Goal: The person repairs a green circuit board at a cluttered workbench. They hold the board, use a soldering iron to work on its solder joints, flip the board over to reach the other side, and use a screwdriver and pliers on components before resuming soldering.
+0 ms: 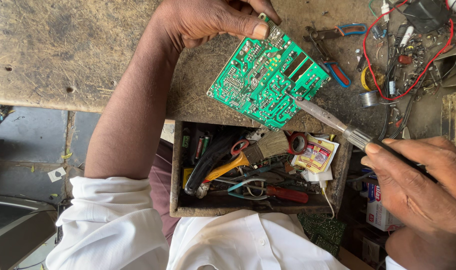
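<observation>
**Soldering iron tip on the green board**

My left hand (215, 20) pinches the top corner of a green circuit board (268, 75) between thumb and fingers, holding it tilted above the worn wooden bench (63, 50), solder side up. My right hand (423, 185) is closed around the dark handle of a soldering iron (338, 125), gripping it like a pen; the iron's metal shaft runs up and to the left, and its tip touches the lower right part of the board.

Just below the board sits an open wooden drawer (177, 165), full of tools. Inside it, nearest the board, lies a brush (268, 146) with an orange handle, beside a red-rimmed roll of tape (298, 143) and a small yellow sachet (315, 155). Further from the board in the drawer lie a red-handled screwdriver (286, 194) and a dark-handled tool (208, 162).

To the right of the board, on the bench, rest pliers (333, 50) with blue and red grips. Beyond them, further right of the board, a red wire (368, 65) loops around a clutter of small parts, with a coil of solder wire (369, 98) just below. My white shirt sleeve (108, 225) shows well below the board.
</observation>
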`<state>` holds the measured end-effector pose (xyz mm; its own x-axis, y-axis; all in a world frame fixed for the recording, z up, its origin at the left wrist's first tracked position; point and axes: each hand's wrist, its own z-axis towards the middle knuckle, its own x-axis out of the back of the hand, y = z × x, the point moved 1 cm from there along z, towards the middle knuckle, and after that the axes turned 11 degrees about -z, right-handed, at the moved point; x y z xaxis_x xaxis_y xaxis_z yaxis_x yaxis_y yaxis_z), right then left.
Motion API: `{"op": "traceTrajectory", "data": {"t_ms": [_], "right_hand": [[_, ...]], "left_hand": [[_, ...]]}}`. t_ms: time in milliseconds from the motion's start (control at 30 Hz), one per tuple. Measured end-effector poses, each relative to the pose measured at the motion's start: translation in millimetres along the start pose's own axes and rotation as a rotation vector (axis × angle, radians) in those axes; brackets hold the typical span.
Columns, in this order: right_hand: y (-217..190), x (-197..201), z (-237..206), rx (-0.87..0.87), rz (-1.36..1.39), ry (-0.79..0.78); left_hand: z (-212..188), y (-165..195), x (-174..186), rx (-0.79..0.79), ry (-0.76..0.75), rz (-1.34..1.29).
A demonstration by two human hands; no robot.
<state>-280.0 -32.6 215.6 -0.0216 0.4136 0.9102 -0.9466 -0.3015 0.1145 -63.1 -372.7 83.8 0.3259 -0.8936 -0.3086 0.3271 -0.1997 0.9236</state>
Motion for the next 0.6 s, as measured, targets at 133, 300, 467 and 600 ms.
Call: {"op": "traceTrajectory", "data": {"t_ms": [133,300,467,600], "right_hand": [[0.2,-1.3,-7.4,-0.032,0.027,0.003],[5.8,-5.4,-12.9,-0.03,0.036,0.033],[22.8,-6.2,-10.1,0.053,0.032,0.018],[16.4,-10.1,-16.2,-0.012,0.019,0.083]], "left_hand": [[0.4,1.1,-0.6,0.005,0.008,0.011],[0.6,1.7,-1.3,0.004,0.0,0.015],[1.1,1.8,-1.3,0.006,0.023,0.035],[1.0,1.9,-2.4,-0.01,0.012,0.031]]}}
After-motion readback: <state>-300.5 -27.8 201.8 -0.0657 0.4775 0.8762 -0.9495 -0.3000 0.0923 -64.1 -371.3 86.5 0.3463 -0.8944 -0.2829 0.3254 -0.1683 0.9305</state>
